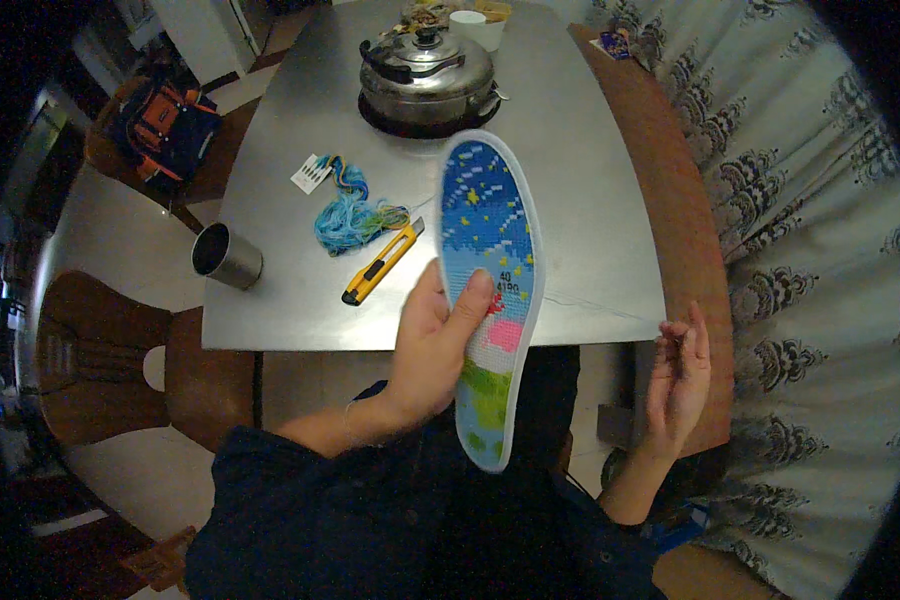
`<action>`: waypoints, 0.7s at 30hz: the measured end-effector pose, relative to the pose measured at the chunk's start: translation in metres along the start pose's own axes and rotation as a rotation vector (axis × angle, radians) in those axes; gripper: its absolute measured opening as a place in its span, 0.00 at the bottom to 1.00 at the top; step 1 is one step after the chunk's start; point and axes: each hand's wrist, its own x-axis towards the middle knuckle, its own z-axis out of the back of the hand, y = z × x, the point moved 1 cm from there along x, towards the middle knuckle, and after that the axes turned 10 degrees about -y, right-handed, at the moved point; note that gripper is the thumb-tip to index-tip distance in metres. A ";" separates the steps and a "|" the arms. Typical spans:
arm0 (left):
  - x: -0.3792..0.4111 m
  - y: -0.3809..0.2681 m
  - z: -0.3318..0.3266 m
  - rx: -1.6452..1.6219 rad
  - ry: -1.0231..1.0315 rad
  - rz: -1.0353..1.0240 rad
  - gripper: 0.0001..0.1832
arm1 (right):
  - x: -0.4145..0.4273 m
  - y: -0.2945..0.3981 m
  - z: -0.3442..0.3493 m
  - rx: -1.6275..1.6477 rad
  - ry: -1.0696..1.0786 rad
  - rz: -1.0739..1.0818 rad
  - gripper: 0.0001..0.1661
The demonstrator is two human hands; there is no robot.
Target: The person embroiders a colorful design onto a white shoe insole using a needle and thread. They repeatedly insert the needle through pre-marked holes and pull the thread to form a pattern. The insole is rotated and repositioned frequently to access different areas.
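My left hand (439,337) grips a cross-stitch insole (495,247) upright over the table's near edge, thumb on its face. The insole shows blue, yellow, pink and green stitching inside a white border. Off to the right, my right hand (679,367) is raised with its fingertips pinched on a thin thread (600,306) that runs back towards the insole; whether a needle is there I cannot tell. A skein of blue and multicoloured embroidery thread (352,217), with a white card (312,174) at its end, lies left of the insole. Beside it is a yellow utility knife (382,262), blade tip out.
A lidded steel pot (427,79) stands on a dark base on the metal-topped table (285,322). Near the left edge is a steel cup (227,256). A wooden chair (105,360) is at left, a wooden bench (682,187) and patterned curtain (780,300) at right.
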 end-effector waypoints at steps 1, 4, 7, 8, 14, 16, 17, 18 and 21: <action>0.001 0.005 0.002 -0.138 0.123 0.172 0.15 | -0.010 0.001 -0.009 -0.098 0.109 0.055 0.14; 0.002 0.017 0.001 -0.269 0.274 0.586 0.20 | -0.043 0.005 -0.039 -0.376 0.383 0.195 0.11; -0.004 0.033 0.002 -0.523 0.416 0.679 0.16 | -0.059 0.007 -0.072 -0.566 0.586 0.692 0.09; -0.006 0.032 0.002 -0.511 0.445 0.664 0.16 | -0.061 0.008 -0.079 -0.616 0.649 0.930 0.09; -0.012 0.019 -0.001 -0.499 0.520 0.646 0.13 | -0.070 0.013 -0.095 -0.702 0.611 1.091 0.14; -0.012 0.019 -0.001 -0.438 0.504 0.649 0.15 | -0.069 0.011 -0.094 -0.715 0.595 1.125 0.15; -0.011 0.020 0.000 -0.427 0.537 0.656 0.16 | -0.068 0.009 -0.093 -0.721 0.588 1.142 0.15; -0.010 0.022 0.002 -0.419 0.569 0.662 0.17 | -0.067 0.007 -0.093 -0.725 0.575 1.165 0.15; -0.011 0.021 0.001 -0.338 0.554 0.672 0.21 | -0.066 0.003 -0.092 -0.729 0.544 1.200 0.15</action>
